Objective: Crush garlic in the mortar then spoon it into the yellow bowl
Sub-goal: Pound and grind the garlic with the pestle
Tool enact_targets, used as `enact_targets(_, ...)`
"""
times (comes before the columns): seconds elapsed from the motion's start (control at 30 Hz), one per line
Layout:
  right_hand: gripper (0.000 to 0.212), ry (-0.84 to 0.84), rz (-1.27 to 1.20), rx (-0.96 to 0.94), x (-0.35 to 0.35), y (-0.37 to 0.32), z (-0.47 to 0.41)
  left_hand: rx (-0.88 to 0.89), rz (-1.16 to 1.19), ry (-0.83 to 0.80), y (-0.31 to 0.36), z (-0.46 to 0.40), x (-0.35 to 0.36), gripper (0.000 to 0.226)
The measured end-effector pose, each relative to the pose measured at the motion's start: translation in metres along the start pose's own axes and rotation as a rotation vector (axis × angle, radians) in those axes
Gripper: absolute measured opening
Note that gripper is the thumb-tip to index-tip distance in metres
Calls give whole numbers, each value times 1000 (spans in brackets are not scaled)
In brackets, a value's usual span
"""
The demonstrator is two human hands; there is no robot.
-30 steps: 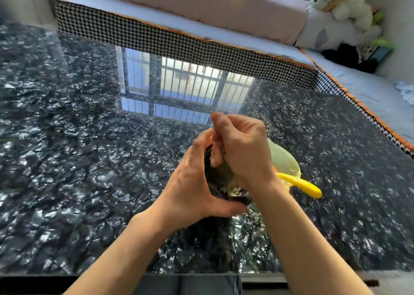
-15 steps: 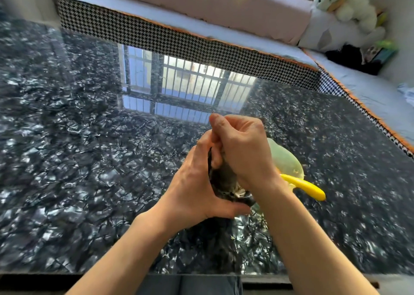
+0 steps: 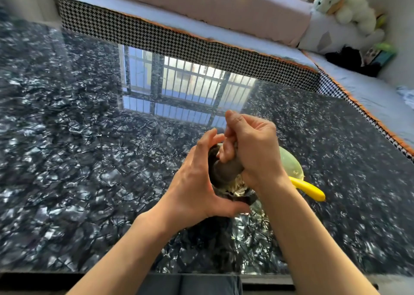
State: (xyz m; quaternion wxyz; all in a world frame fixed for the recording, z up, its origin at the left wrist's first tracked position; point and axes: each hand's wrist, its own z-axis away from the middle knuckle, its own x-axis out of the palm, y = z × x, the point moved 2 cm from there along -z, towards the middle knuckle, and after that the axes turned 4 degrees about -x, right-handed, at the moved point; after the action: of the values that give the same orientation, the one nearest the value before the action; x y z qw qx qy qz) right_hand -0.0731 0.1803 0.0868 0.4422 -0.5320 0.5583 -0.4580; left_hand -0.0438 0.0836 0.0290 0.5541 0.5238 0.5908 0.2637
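Right hand is gripping the pestle over crushed garlic, left hand is cupping the mortar; yellow bowl is sitting just beside.

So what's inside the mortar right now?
Pale, shredded crushed garlic shows in the mortar, under the pestle gripped by the right hand. The bottom is hidden by the hands.

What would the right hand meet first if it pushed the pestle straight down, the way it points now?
Probably the crushed garlic in the mortar: the pestle in the right hand points at it.
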Motion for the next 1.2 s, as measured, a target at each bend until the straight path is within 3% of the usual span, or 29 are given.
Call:
enact_targets(0.17, 45, 15, -26, -69, -14, -33, 0, 35, -46, 3, -1, 1, 0, 117)
enact_targets(0.27, 43, 11, 95, -174, -16, -49, 1, 32, -43, 10, 0, 1, 0, 117)
enact_targets(0.4, 45, -44, 304, -72, -5, -11, 3, 25, -34, 7, 1, 1, 1, 119)
enact_targets(0.53, 46, -20, 175, 12, -10, -14, -1, 26, -53, 4, 1, 2, 1, 119)
enact_targets(0.67, 43, 15, 15, -99, -18, -47, -7, 44, -89, -2, -1, 1, 1, 119)
enact_targets(0.87, 46, -62, 180, -33, -2, -7, 3, 22, -51, 9, 1, 1, 1, 125)
enact_targets(1.2, 41, 0, 8, -118, -17, -40, -8, 47, -61, 5, -1, 1, 2, 117)
